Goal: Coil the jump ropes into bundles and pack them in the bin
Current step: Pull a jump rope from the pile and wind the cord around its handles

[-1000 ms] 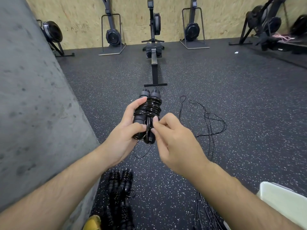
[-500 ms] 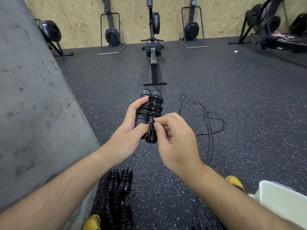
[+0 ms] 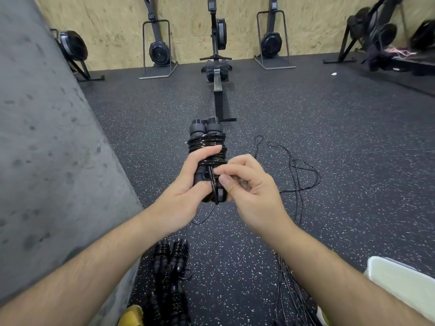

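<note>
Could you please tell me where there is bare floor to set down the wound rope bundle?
Bare speckled black rubber floor lies between the finished black rope bundles and the loose thin black ropes; more between the grey concrete wall and the black rower rail. Ropes crowd the floor near the white plastic bin.

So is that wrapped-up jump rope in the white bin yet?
No, the left hand grips the jump rope bundle in the air, apart from the white bin.

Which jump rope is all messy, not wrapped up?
The loose rope sprawled on the floor at right. The held rope and the bundles by the wall are wound tight.
</note>
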Motion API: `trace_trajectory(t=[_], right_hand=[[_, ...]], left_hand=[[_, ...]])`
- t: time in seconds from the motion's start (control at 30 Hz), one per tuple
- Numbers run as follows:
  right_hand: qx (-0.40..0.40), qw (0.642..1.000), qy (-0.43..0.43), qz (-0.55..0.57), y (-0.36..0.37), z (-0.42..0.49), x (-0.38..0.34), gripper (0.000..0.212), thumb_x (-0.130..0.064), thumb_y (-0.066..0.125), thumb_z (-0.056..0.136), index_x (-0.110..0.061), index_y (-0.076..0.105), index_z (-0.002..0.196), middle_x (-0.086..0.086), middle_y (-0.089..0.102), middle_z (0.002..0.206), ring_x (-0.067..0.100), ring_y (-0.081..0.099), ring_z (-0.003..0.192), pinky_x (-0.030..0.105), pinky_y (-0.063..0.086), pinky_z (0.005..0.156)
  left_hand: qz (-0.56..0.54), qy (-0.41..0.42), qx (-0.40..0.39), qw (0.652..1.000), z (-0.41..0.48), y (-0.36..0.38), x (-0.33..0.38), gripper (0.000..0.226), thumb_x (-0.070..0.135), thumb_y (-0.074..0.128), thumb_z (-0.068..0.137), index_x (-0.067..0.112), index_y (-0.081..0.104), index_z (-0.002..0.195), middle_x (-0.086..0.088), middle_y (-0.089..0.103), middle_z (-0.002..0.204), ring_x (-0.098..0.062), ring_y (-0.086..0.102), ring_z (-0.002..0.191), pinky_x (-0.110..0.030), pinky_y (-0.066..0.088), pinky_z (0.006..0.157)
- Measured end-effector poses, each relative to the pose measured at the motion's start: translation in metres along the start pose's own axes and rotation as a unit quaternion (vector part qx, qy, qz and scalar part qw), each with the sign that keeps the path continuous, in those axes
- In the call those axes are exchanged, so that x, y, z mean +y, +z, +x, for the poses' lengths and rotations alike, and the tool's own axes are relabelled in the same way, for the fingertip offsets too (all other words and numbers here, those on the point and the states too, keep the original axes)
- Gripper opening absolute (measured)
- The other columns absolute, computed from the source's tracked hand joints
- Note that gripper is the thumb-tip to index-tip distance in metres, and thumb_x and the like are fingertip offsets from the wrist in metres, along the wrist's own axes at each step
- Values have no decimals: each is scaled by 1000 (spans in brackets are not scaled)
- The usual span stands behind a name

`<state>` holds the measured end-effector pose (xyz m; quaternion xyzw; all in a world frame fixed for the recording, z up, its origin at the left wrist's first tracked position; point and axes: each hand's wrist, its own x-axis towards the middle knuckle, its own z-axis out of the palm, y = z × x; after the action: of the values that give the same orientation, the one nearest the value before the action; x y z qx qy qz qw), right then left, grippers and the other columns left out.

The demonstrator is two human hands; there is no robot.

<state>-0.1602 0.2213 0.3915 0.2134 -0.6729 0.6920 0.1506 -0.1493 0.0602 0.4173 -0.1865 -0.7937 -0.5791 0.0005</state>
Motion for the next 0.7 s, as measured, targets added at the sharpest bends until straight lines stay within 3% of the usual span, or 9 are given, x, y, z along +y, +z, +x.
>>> trace_trajectory(t=[0.13, 0.23, 0.37, 0.43, 0.53, 0.6, 0.7], right_hand=[[42, 998, 44, -25, 9, -9, -4, 16, -13, 68, 89, -28, 73, 87, -7, 55, 87, 17, 59, 76, 51, 57, 71], [83, 993, 60, -57, 12, -16, -8, 13, -15, 72, 90, -22, 63, 85, -1, 63, 85, 20, 64, 73, 49, 56, 67], [53, 990, 22, -127, 11, -15, -14, 15, -13, 70, 90, -23, 59, 86, -3, 61, 88, 15, 61, 78, 37, 54, 70], [41, 991, 17, -129, 11, -15, -15, 16, -9, 67, 90, -23, 60, 91, -5, 59, 92, 14, 60, 82, 30, 53, 71], [34, 991, 13, -127, 9, -13, -14, 17, -5, 66, 91, -21, 63, 95, -5, 58, 94, 14, 60, 83, 27, 52, 71], [23, 990, 9, -138, 8, -12, -12, 17, -4, 64, 92, -21, 64, 96, -4, 57, 94, 14, 60, 83, 30, 53, 71], [6, 989, 7, -150, 6, -11, -12, 19, -6, 58, 95, -23, 65, 100, -4, 59, 96, 15, 62, 85, 37, 54, 74]], left_hand=[[17, -1, -20, 1000, 0, -4, -3, 63, 9, 49, 88, 47, 49, 139, 7, 57, 138, -11, 55, 127, -26, 44, 101], [0, -15, -38, 999, 4, -6, -3, 69, 7, 45, 81, 51, 52, 134, 13, 59, 137, -12, 54, 128, -27, 43, 101], [-8, -19, -40, 999, 8, -11, -3, 66, 23, 51, 74, 44, 55, 136, 2, 53, 145, -23, 48, 135, -52, 38, 113], [11, -16, -46, 999, 8, -14, -3, 66, 31, 54, 75, 44, 53, 139, 2, 48, 148, -20, 44, 139, -56, 31, 118], [-16, -17, -66, 998, 10, -15, -7, 61, 27, 61, 82, 42, 52, 141, 1, 48, 150, -21, 42, 143, -61, 28, 119], [-71, -35, -74, 994, 10, -15, -10, 58, 16, 61, 88, 40, 52, 140, -7, 54, 144, -28, 50, 134, -69, 32, 112], [-70, -32, -69, 995, 8, -15, -13, 57, 12, 58, 92, 37, 50, 142, -11, 54, 142, -39, 53, 129, -65, 38, 110]])
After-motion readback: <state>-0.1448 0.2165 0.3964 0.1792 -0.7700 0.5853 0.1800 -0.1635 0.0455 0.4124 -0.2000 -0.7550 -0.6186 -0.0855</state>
